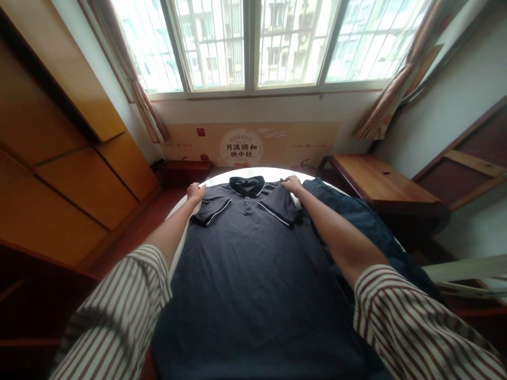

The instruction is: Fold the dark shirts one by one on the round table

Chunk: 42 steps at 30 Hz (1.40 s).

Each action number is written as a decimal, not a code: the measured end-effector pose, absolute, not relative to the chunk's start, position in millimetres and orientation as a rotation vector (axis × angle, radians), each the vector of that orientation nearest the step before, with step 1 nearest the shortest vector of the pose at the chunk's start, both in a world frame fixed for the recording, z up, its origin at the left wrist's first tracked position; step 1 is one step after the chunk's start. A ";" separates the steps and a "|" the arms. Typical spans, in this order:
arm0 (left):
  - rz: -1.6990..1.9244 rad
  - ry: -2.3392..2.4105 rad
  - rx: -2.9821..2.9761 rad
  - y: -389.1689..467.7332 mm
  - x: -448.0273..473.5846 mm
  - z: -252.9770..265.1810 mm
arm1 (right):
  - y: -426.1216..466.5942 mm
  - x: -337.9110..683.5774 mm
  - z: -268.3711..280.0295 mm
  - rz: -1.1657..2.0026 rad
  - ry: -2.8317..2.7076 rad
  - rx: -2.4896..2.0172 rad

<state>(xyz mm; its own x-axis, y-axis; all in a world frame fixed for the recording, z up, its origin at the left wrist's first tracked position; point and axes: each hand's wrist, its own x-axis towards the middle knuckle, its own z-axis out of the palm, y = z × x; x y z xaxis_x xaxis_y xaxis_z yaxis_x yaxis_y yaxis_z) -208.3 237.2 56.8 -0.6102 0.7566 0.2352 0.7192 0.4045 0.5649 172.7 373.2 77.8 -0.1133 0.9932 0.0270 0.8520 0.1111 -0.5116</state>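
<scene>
A dark polo shirt [253, 274] lies spread face up on a round white table [273, 172], its collar at the far side and its hem toward me. Both short sleeves, edged with white piping, are folded inward over the chest. My left hand [196, 192] is closed on the shirt at its far left shoulder. At the far right shoulder, my right hand [292, 184] pinches the fabric between thumb and fingers. Beside the shirt on the right lies another dark blue garment [352, 216], partly under my right forearm.
A wooden side table [388, 177] stands at the right, beyond the round table. Wooden cabinets [79, 190] line the left. Ahead, a printed banner box [277, 142] rests below the barred window [289, 45], with curtains [148, 108] at its sides.
</scene>
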 end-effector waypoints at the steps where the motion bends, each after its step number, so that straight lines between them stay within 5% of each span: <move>1: 0.994 2.588 1.318 242.8 -210.0 52.7 | 375.9 173.2 78.7 0.509 -2.021 -1.798; 17: 0.981 2.589 1.423 255.9 -209.9 47.0 | 370.5 160.7 72.7 0.222 -2.221 -1.724; 22: 0.640 2.233 2.002 243.3 -174.6 41.2 | 351.4 144.9 59.5 0.293 -2.650 -1.451; 28: 0.440 2.163 2.033 223.5 -153.2 52.6 | 311.1 143.1 78.3 0.262 -2.742 -1.356; 34: 0.653 1.767 2.306 92.3 -107.7 76.1 | 170.8 201.3 119.5 0.269 -2.953 -0.718; 42: 0.204 1.379 2.463 -153.0 -92.2 69.3 | -8.7 337.5 92.0 0.415 -2.934 -0.590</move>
<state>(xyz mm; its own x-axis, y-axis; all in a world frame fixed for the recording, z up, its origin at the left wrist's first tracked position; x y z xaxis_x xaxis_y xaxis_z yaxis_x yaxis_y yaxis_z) -92.2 -153.0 69.3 0.5264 0.8498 -0.0271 0.8057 -0.4884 0.3350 337.5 -8.7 92.0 -0.9168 0.3942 0.0637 0.3611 0.8866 -0.2891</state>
